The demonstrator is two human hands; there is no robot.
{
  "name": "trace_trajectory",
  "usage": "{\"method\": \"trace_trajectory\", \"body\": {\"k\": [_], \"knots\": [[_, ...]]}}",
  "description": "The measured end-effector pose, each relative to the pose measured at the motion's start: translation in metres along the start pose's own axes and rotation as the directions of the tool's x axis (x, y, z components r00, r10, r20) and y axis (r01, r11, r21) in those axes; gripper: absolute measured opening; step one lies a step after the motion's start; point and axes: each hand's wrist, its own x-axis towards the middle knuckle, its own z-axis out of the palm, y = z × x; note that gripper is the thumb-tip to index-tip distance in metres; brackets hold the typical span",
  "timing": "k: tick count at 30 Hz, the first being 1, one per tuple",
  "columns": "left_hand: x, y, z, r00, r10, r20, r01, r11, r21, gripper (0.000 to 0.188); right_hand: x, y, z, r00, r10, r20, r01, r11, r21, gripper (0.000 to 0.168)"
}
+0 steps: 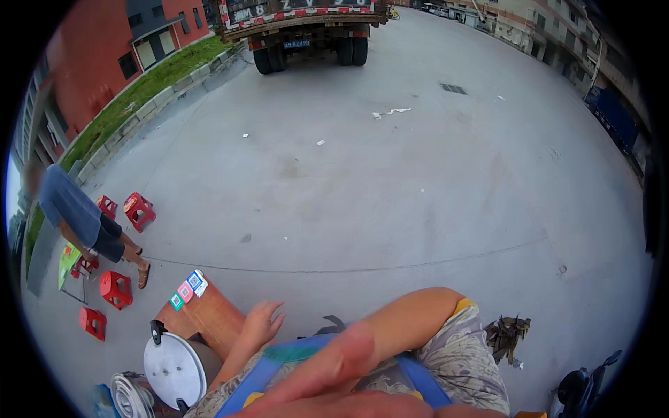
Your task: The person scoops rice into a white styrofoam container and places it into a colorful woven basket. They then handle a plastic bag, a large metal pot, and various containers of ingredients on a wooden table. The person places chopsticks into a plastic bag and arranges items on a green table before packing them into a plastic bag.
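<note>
My left hand (265, 320) reaches out with its fingers apart and nothing in them, just beyond the right edge of a brown board (206, 309) that bears printed codes. Beside my left forearm is a large pot with a round metal lid (175, 370) and black handles. My right arm (413, 316) comes from a patterned sleeve with yellow trim and bends across a blue apron (251, 373). Skin fills the bottom middle close to the camera; the outline and fingers of my right hand cannot be made out there.
Red plastic stools (116, 289) and a green-topped folding table (68, 263) stand at the left, where a person in a blue shirt (70, 201) leans over. A truck (308, 31) is parked ahead on the concrete. Dark debris (507, 337) lies at right, near part of a motor scooter (583, 389).
</note>
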Motion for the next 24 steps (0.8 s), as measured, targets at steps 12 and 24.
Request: {"method": "trace_trajectory", "body": {"k": [12,24], "knots": [[0.168,-0.205,0.026,0.975,-0.211,-0.066,0.208,0.976,-0.06,0.037,-0.368,-0.225,-0.213,-0.233,-0.589,-0.773,-0.681,0.667,-0.302,0.084],[0.023,-0.259,0.226,-0.297,-0.819,0.491,0.828,-0.477,-0.294,0.041,-0.423,-0.348,-0.655,-0.251,0.047,-0.967,-0.965,-0.085,0.246,0.066]]}}
